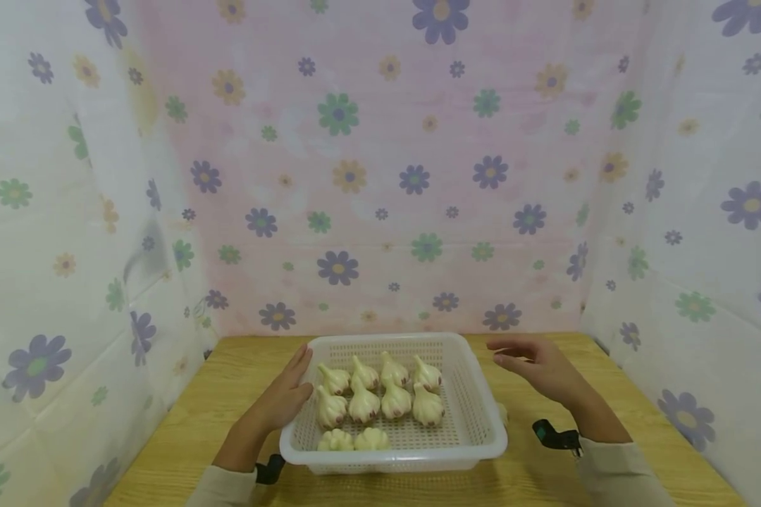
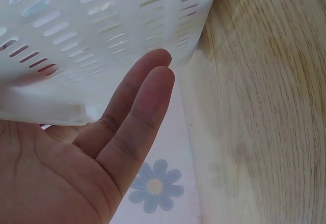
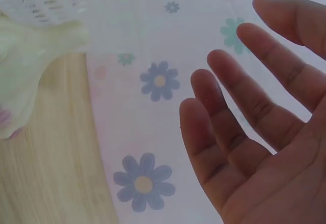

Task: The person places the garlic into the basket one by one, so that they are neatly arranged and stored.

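A white perforated plastic basket [image 1: 412,461] stands on the table with several garlic bulbs [image 1: 396,400] inside. Two rows of them lie with stems pointing away; two knobbly bulbs [image 1: 371,439] sit at the near left. My left hand [image 1: 282,401] rests against the basket's left rim, its fingers [image 2: 147,107] straight along the outside wall and the thumb at the rim. To the right of the basket, my right hand [image 1: 542,370] hovers with spread, slightly bent fingers and nothing in them. Another garlic bulb [image 3: 20,71] lies outside the basket's right wall, mostly hidden in the head view.
The wood-grain table [image 1: 196,422] is enclosed at the back and both sides by flower-patterned cloth [image 1: 380,141]. Black straps with devices [image 1: 554,436] are on both wrists.
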The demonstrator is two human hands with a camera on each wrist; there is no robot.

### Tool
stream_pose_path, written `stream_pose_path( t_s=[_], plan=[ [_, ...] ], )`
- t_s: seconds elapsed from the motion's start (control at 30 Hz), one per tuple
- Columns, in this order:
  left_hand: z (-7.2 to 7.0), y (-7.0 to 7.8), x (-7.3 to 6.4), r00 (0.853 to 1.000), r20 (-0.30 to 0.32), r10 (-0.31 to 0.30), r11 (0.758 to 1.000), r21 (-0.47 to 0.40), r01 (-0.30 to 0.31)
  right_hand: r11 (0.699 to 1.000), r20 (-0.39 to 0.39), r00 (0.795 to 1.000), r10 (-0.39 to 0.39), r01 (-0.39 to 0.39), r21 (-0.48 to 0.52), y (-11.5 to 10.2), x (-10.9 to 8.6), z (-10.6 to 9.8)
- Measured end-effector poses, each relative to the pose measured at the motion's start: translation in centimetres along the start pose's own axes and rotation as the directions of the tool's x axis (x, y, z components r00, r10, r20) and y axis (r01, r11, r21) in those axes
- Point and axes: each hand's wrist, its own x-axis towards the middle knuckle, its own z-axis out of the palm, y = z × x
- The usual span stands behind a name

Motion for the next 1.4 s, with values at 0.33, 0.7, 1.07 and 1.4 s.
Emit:
stream_pose_path(
  t_s=[0.33,0.7,1.07,1.4],
  plan=[
    [0.1,0.0,0.1,1.0,-0.011,-0.005,0.999,0.048,0.005,0.987,0.079,0.991,0.108,-0.116,0.108,2.7,-0.2,0.3],
    [0.0,0.0,0.1,1.0,-0.023,-0.012,0.999,0.046,0.013,0.972,0.158,0.974,0.163,-0.186,0.144,5.0,-0.2,0.6],
    [-0.1,-0.2,0.2,1.0,-0.014,-0.008,0.998,0.057,0.009,0.942,0.408,0.912,0.032,-0.164,0.293,6.8,-0.8,1.0],
    [-0.1,-0.2,-0.2,1.0,-0.023,-0.009,0.999,0.047,0.01,0.928,0.522,0.848,-0.089,-0.12,0.354,7.5,-0.5,2.5]
  ],
)
